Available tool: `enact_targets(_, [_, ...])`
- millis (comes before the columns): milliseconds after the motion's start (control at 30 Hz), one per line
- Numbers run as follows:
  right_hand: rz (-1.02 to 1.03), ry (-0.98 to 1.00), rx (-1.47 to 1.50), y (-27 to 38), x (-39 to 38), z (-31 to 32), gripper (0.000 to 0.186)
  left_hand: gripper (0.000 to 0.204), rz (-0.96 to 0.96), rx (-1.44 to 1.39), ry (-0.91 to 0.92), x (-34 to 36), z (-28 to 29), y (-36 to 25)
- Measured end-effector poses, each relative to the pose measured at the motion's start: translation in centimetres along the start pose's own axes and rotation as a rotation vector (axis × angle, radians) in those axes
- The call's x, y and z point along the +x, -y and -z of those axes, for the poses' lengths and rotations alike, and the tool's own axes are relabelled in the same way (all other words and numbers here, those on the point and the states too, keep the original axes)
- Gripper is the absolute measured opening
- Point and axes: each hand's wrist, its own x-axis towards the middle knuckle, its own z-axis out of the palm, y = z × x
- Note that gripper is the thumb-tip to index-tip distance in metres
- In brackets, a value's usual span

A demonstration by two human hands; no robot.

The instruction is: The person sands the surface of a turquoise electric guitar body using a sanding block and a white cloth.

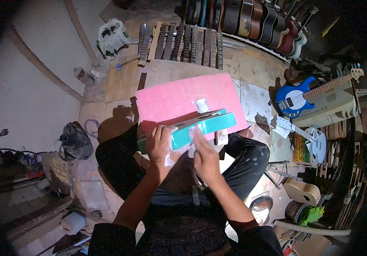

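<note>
Guitar body in hand (181, 138): turquoise green along its side
Left hand (160, 143): bare, with white patches near the wrist
Board (179, 94): pink — a single plain field
Bass guitar (296, 98): bright blue and white, with a brown neck (326, 88)
Cloth (301, 149): patterned — yellow, green, red and black
Acoustic body (300, 190): pale tan
Trousers (247, 158): black, flecked with whitish specks
Plastic bag (76, 141): black

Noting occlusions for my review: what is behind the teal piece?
Behind the teal piece, the pink board and a small white object show; whatever the teal piece covers cannot be seen.
</note>
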Motion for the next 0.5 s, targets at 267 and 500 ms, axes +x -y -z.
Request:
enact_targets(267, [0.108,0.115,0.053,2.8,-1.5,-0.6,0.072,0.045,0.007,-0.022,-0.048,-0.7,-1.0,1.4])
enact_targets(500, [0.023,0.054,-0.020,2.4,-0.7,-0.2,0.076,0.043,0.061,-0.039,-0.018,-0.6,-0.2,0.4])
